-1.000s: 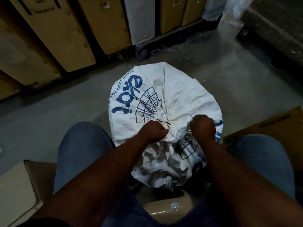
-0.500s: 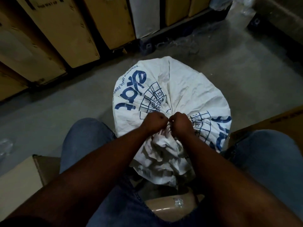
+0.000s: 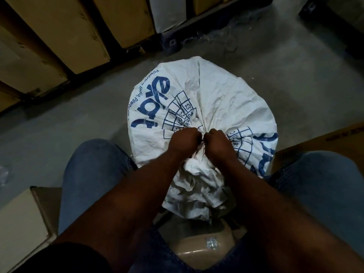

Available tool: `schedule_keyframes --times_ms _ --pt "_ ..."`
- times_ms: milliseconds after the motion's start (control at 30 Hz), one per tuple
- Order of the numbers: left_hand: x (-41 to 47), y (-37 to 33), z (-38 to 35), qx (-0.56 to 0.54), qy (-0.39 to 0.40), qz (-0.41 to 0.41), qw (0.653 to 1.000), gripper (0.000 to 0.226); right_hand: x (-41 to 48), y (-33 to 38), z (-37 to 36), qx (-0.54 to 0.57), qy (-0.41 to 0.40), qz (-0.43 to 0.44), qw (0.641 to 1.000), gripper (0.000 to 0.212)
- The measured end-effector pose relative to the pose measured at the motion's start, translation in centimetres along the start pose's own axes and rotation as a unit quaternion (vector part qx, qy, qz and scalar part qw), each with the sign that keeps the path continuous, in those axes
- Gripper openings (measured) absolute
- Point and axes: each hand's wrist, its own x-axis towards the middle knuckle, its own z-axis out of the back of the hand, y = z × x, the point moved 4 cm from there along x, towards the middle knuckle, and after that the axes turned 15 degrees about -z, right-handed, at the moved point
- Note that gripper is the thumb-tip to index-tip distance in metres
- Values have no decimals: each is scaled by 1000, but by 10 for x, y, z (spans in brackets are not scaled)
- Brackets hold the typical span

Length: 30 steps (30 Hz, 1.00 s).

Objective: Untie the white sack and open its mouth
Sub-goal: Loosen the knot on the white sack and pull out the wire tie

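A full white sack [image 3: 222, 99] with blue print stands on the grey floor between my knees. Its neck is gathered into a bunch, and the loose crumpled mouth fabric [image 3: 199, 186] hangs toward me. My left hand [image 3: 184, 140] and my right hand [image 3: 216, 142] are fists side by side at the gathered neck. Both pinch a thin dark tie [image 3: 202, 141] that shows between them. The knot itself is mostly hidden by my fingers.
Tall brown cartons [image 3: 59, 34] and a white panel [image 3: 167, 12] line the far side on a dark pallet. A light box [image 3: 21, 223] sits by my left knee, a brown carton [image 3: 325, 142] by my right. A tan seat [image 3: 202, 247] shows between my legs.
A second ago my hands were apart, the right one pulling out to the right. They have come together at the sack's neck. The camera has tilted slightly.
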Motion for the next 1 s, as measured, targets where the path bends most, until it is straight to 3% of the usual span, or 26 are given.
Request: schedule_keyframes --times_ms 200,500,700,1000 --pt "-14 -4 -11 -9 -56 10 998 17 -12 -4 -6 19 -22 19 999 4" --pt "-25 1 -20 90 -102 -1 991 15 -19 -5 -7 -86 -68 63 992 29" --pt "-31 3 -37 63 -105 -11 992 22 -28 -2 -19 -71 -66 83 992 34" --pt "-33 6 -35 37 -120 57 990 17 -25 2 -14 -84 -78 84 990 13"
